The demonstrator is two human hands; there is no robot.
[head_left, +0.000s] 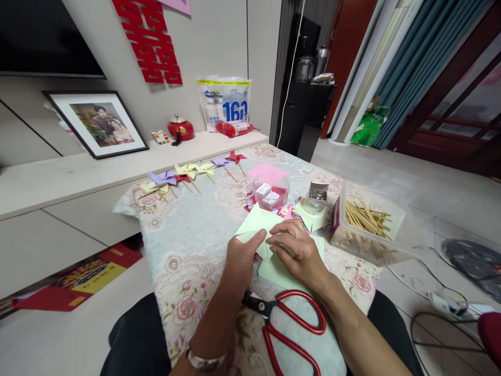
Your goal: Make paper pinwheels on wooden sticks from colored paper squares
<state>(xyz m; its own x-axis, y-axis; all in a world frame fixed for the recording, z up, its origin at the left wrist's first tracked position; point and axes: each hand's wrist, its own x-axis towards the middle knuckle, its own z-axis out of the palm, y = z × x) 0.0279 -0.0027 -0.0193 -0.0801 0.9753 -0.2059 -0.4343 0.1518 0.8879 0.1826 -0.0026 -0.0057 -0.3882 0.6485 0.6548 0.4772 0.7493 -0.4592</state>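
Observation:
My left hand (pixel 242 256) pinches a pale green sheet of paper (pixel 254 219) that has cuts running in from its corners. Bent over the same paper, my right hand (pixel 295 248) has its fingertips closed at the sheet's middle; a small piece between them would be hidden. More light green paper (pixel 277 274) lies under my right hand. Just in front of my wrists rest scissors with red handles (pixel 301 313), their blades partly hidden by my left forearm. Beyond my hands stands a clear round container (pixel 279 193) with small white boxes in it.
Several finished paper pinwheels (pixel 188 171) on sticks lie at the table's far left. A clear bin of wooden sticks (pixel 366 219) stands at the right edge. Near it, an open box of small metal pieces (pixel 318 192) sits in a clear cup. Pink paper (pixel 267 171) lies behind.

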